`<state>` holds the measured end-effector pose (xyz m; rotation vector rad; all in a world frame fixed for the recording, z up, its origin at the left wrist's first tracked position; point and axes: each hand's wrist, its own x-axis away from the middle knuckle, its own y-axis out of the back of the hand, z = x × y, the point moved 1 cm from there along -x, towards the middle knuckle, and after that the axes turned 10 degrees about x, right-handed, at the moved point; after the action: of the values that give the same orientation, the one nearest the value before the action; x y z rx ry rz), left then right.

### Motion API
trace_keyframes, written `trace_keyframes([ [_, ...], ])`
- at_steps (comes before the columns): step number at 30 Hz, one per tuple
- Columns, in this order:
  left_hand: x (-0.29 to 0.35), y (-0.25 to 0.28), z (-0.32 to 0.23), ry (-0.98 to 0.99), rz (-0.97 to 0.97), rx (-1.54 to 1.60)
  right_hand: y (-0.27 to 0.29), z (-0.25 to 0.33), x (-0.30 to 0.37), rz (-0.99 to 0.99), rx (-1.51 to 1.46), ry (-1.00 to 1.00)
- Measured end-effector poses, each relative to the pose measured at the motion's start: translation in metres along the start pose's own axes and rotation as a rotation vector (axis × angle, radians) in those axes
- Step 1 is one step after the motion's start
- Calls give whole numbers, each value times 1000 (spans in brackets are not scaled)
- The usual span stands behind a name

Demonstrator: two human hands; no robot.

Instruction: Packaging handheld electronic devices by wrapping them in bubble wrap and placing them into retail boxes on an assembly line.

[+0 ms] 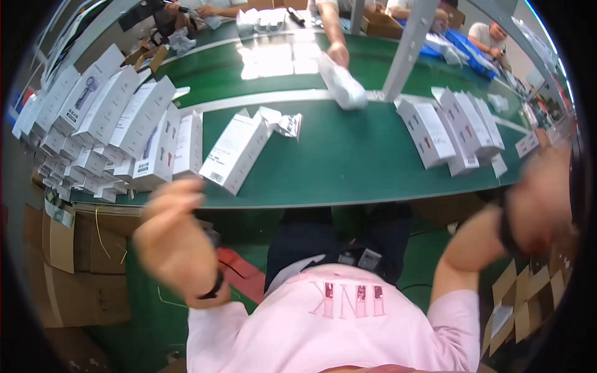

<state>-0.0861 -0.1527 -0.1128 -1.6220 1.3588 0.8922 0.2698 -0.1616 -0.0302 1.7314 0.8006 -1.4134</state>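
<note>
My left hand (pixel 174 239), smeared by motion, hovers by the table's near edge. Closest to it stand a white carton (pixel 239 149) with a silvery packet (pixel 289 124) at its far, opened end, and a stack of white cartons (pixel 118 118) on the left. Over at the right rim, my right hand (pixel 541 193) is blurred too, and its fingers cannot be made out. A smaller group of white cartons (pixel 451 130) lies near it. Across the table, another person's hand (pixel 337 55) holds a white wrapped item (pixel 344 86).
A grey metal post (pixel 410 50) rises from the green table (pixel 336 161). Brown cardboard boxes stand below, a large one (pixel 93 292) at left and an opened one (pixel 516 311) at right. Several people work at the far side, near blue bags (pixel 463 50).
</note>
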Motion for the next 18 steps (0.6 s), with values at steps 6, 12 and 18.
trace_keyframes([
  [6,76,-21,55,857,-70,308,-220,-205,152,924,747,-1039],
  [12,75,-51,93,1166,129,585,-212,-210,163,1139,332,-1108],
  [18,77,-103,120,1016,-40,692,-152,-63,121,390,-496,-1214],
])
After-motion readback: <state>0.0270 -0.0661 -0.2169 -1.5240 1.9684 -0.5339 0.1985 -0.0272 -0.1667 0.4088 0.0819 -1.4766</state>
